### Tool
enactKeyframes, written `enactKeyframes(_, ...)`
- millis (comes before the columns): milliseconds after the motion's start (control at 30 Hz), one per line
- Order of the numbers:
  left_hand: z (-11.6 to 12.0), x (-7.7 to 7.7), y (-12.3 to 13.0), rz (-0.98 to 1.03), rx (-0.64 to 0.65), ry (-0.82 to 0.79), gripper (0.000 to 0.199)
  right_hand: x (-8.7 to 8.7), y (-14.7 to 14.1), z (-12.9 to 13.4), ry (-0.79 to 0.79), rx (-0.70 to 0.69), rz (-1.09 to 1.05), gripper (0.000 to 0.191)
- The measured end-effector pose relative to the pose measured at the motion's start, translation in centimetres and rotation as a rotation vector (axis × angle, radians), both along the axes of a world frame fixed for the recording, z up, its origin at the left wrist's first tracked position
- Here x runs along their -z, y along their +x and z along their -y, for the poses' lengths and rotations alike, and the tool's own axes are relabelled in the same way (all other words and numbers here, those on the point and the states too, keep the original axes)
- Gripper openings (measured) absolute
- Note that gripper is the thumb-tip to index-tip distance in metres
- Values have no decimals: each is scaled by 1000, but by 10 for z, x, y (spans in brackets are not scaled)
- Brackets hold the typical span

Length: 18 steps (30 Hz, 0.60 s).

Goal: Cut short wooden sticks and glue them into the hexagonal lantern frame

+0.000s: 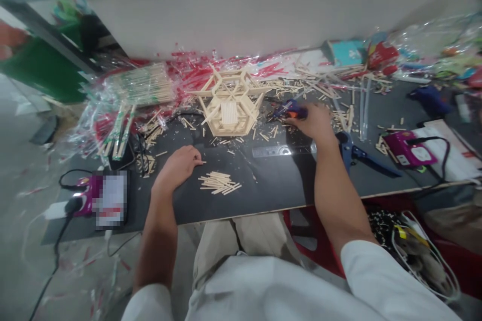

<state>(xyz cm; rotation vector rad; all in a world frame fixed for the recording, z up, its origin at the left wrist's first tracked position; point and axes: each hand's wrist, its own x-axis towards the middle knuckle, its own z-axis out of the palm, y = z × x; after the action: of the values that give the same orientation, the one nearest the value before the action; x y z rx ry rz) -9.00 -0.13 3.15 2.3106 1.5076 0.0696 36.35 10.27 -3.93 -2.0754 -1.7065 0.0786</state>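
My left hand (183, 163) is closed in a pinch on a short wooden stick (204, 162), above the dark table. Just right of and below it lies a loose pile of short sticks (219, 182). A six-sided model built of pale sticks (230, 103) stands behind, with a small slatted panel at its middle. To its right, my right hand (315, 119) has its fingers round a blue tool with an orange part (291, 110), possibly a glue gun. A clear ruler (276, 151) lies flat between my hands.
Plastic-wrapped stick bundles (145, 84) lie at the back left. Blue-handled cutters (361, 153) rest right of my right hand. A purple box with a cable (410, 149) sits further right, and a phone (112, 199) at the left edge. Stick scraps cover the back.
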Motion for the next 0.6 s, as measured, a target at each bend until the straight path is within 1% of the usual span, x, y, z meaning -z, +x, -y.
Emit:
enactKeyframes(100, 1, 0, 10, -137, -28, 60, 18, -5, -4, -1, 43, -58, -90, 46)
enactKeyframes(167, 1, 0, 15, -183, -52, 76, 16, -12, -11, 1, 80, -51, -111, 45)
enactKeyframes(267, -3, -2, 19, -176, -138, 24, 15, -22, -21, 5, 75, 3, -146, 47)
enactKeyframes(367, -8, -9, 19, -140, -189, -15, 17, -29, -26, 7, 49, 45, -201, 51)
enactKeyframes(400, -8, -13, 19, -128, -197, -8, 19, -30, -26, 8, 61, 39, -209, 54)
enactKeyframes(467, -7, -26, 18, -110, -222, 24, 27, -32, -28, 8, 133, -6, -193, 58)
enactKeyframes(533, -1, -45, 19, -125, -222, 52, 39, -34, -29, 8, 234, -49, -134, 61)
enactKeyframes(600, 7, -69, 23, -252, -143, 35, 38, -36, -32, 10, 309, -58, -64, 61)
